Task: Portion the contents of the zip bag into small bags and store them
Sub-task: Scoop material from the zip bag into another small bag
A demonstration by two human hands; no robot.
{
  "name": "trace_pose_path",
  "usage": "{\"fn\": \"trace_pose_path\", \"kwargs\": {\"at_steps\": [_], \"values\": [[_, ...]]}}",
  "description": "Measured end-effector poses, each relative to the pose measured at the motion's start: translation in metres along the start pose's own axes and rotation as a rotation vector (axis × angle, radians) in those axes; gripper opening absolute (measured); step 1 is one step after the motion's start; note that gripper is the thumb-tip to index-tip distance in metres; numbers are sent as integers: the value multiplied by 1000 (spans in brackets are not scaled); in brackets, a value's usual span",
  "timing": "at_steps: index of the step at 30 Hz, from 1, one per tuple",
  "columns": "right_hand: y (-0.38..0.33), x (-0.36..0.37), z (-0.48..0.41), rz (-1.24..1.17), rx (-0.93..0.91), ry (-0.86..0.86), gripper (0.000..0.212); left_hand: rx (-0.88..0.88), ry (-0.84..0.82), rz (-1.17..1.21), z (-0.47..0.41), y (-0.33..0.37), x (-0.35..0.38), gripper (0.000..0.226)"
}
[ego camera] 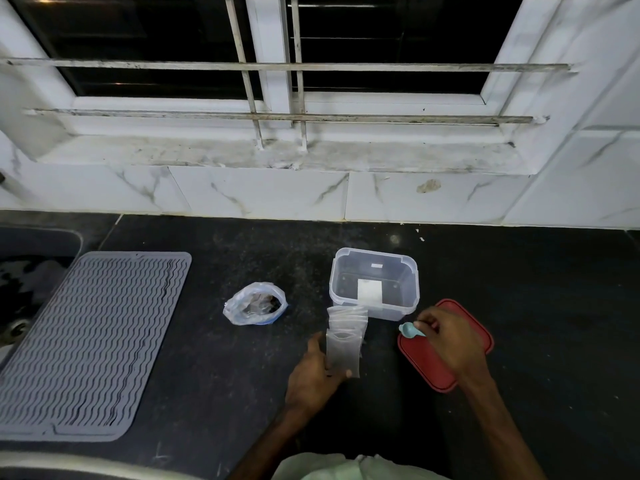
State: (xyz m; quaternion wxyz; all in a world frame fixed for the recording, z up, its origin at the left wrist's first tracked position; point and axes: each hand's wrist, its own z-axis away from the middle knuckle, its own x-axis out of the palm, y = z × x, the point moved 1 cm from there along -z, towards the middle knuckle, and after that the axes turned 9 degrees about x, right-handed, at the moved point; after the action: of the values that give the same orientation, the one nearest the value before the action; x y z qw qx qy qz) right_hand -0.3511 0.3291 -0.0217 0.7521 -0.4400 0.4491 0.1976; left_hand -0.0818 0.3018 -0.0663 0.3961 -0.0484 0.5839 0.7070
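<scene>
- Preparation is the step you are working through, by my reading: you are readying one small bag (343, 355) and a spoon (410, 330), and no scooping looks to be under way yet.
- Your left hand (317, 372) is gripping that small bag by its lower end, fingers (341, 374) curling round it, over the near end of the stack of small bags (348, 315).
- Your right hand (450, 337) is pinching the pale blue spoon, fingers (427, 322) narrow on the handle, above the red lid (426, 365).
- Sitting on the dark surface (225, 375), the zip bag (255, 304) is left of the clear box (374, 282) and well apart from both hands.
- Its mouth is gaping open and it is slouching; something dark is showing inside, though I cannot tell what.
- Next, you are likely needing to open the small bag's mouth and bring it and the spoon across to the zip bag; thin film tends to cling, so go gently.
</scene>
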Motion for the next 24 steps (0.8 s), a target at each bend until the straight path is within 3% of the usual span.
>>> {"fn": "trace_pose_path", "kwargs": {"at_steps": [3,5,9,11,13,16,18,21,24], "values": [[10,5,2,37,73,15,4,-16,3,0,0,-1,0,90],[19,13,-1,156,112,-19,12,-24,67,-27,1,-2,-6,88],[30,29,-3,268,152,-118,33,-60,513,8,3,-13,-41,75],[33,33,-3,272,147,-87,30,-134,754,77,-3,-24,-64,76],[31,32,-1,275,158,-58,18,-296,864,100,-17,-39,-85,86],[27,21,3,226,182,-20,6,-535,760,115,-44,-55,-104,105],[19,6,10,169,185,2,7,-599,655,151,-57,-56,-109,104],[-7,-26,27,80,117,71,9,-615,629,146,-70,-56,-111,93],[-42,-52,44,96,27,93,7,-482,688,223,-76,-60,-110,60]]}}
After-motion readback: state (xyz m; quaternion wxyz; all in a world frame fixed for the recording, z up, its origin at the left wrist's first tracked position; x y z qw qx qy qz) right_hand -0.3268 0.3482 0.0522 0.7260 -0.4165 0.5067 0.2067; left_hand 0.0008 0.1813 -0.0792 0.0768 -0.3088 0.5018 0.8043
